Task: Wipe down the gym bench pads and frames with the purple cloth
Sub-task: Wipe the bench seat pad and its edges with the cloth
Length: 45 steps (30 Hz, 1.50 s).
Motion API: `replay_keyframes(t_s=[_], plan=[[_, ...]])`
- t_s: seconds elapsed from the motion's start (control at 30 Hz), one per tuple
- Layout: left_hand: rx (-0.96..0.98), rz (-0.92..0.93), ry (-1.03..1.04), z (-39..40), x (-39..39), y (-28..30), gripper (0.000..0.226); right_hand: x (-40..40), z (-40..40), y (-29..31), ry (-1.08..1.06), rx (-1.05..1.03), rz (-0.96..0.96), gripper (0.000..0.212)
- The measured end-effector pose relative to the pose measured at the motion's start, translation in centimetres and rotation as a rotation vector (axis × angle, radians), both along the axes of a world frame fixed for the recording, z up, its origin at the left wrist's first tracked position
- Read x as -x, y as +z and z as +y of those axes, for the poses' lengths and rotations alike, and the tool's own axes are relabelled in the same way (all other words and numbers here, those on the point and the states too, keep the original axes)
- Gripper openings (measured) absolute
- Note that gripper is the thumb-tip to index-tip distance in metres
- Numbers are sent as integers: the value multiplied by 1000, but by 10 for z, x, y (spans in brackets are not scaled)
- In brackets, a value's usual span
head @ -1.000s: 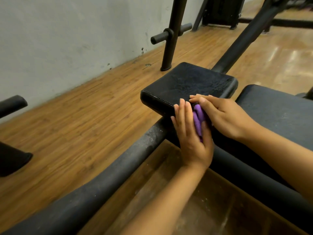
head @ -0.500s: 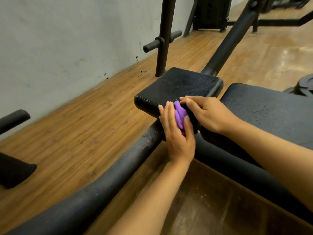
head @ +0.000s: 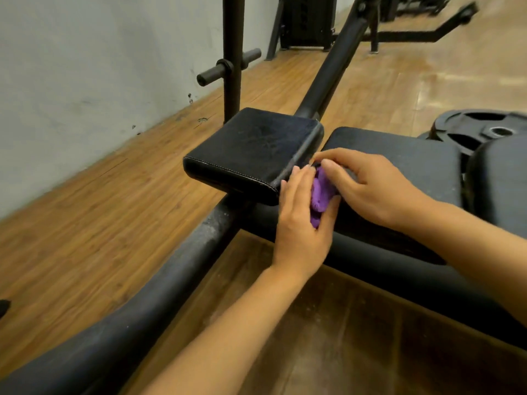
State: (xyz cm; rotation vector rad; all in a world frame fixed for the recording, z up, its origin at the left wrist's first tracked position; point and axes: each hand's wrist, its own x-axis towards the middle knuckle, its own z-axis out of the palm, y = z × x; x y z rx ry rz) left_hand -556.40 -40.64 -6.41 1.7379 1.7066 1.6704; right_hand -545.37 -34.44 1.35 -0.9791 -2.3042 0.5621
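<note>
Just left of the hands, the small square pad [head: 251, 149] shows a dull, streaked top, and its right edge is now where the work sits. A second ago the purple cloth [head: 320, 195] was against the near edge of that pad; since then it has travelled rightward round the corner, and it now lies bunched in the gap between the small pad and the longer bench pad [head: 399, 155] that runs off to the right of the hands. I judge from this that the wipe has passed from the front face to the side seam, so most of the long pad and the frame tube [head: 171, 283] below and left of the hands, which looks dusty, are probably still to be done.

The left hand [head: 302, 223] grips the cloth from the near side: its fingers are laid nearly straight along the small pad's corner, and its thumb is curled up against the cloth's right side, pinching it. The right hand [head: 368, 189] comes in from the right, its fingers bent over the top of the cloth and pressing it down into the gap. Whether those fingers close under the cloth I cannot tell. Beyond the right hand, weight plates [head: 484, 132] lie on the floor.
</note>
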Motion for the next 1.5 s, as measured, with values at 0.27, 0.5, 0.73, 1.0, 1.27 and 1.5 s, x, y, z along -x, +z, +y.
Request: replay_keyframes(t_s=[0.27, 0.5, 0.73, 1.0, 1.27, 1.5], plan=[[269, -22, -324, -14, 21, 4, 101, -20, -27, -27, 110, -249, -200, 55], [234, 520, -143, -9, 68, 6, 109, 14, -17, -35, 59, -380, -276, 47], [255, 700, 92, -3, 99, -15, 119, 17, -39, -47, 33, -621, -359, 49], [115, 646, 67, 2, 103, -27, 113, 48, -32, -64, -74, -717, -577, 49], [72, 655, 41, 1, 115, -29, 85, 4, -54, -68, -101, -811, -642, 47], [-27, 539, 90, 5, 103, -36, 58, 6, -50, -83, -276, -832, -587, 48]])
